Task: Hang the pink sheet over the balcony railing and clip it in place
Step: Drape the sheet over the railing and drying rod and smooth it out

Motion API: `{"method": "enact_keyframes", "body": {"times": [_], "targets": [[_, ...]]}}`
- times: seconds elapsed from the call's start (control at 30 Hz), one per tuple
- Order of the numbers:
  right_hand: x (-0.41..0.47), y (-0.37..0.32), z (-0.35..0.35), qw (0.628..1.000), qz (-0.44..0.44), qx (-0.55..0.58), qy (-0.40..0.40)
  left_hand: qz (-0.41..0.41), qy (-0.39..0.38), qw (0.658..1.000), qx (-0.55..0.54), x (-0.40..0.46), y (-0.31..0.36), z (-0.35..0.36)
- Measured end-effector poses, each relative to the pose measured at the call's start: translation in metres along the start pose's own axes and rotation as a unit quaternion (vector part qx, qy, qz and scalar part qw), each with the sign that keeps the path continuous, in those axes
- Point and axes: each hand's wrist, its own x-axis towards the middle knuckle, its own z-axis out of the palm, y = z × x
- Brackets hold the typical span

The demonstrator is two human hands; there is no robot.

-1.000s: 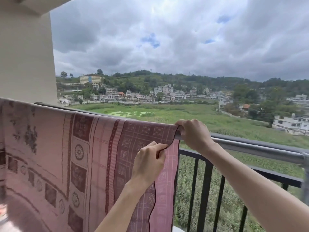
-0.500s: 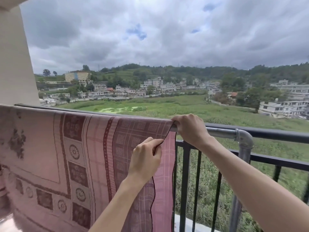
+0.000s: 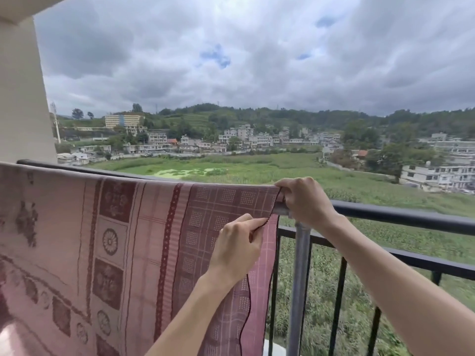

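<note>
The pink sheet (image 3: 123, 240), patterned with dark red borders and medallions, hangs draped over the balcony railing (image 3: 401, 217) and covers its left part. My right hand (image 3: 305, 201) grips the sheet's right top corner where it folds over the top rail. Just below, my left hand (image 3: 237, 250) pinches the near layer's dark-stitched right edge. A second layer of the sheet hangs behind that edge. No clip is in view.
A grey metal post (image 3: 299, 278) stands under my right hand, with black vertical bars (image 3: 336, 304) to its right. A cream wall pillar (image 3: 23, 98) rises at the left. Beyond the railing lie green fields and distant buildings.
The view has shifted, and the grey post now stands right under my right hand. Both hands keep their grip on the sheet's right edge, which has slid rightward along the rail.
</note>
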Motion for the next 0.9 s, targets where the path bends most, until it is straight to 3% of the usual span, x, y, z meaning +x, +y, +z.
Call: {"method": "enact_keyframes", "body": {"times": [0.2, 0.43, 0.77, 0.9], "targets": [[0.002, -0.017, 0.022, 0.998, -0.033, 0.041, 0.029, 0.004, -0.005, 1.0, 0.012, -0.003, -0.027, -0.01], [0.017, -0.043, 0.072, 0.998, -0.052, 0.009, 0.036, -0.002, 0.006, 1.0, 0.01, -0.011, -0.072, -0.041], [0.027, -0.077, 0.146, 0.974, 0.057, 0.185, 0.114, -0.027, 0.006, 1.0, -0.001, -0.022, -0.141, -0.066], [0.031, -0.076, 0.18, 0.933, 0.155, 0.317, 0.066, -0.045, 0.033, 0.998, -0.011, -0.025, -0.165, -0.062]]}}
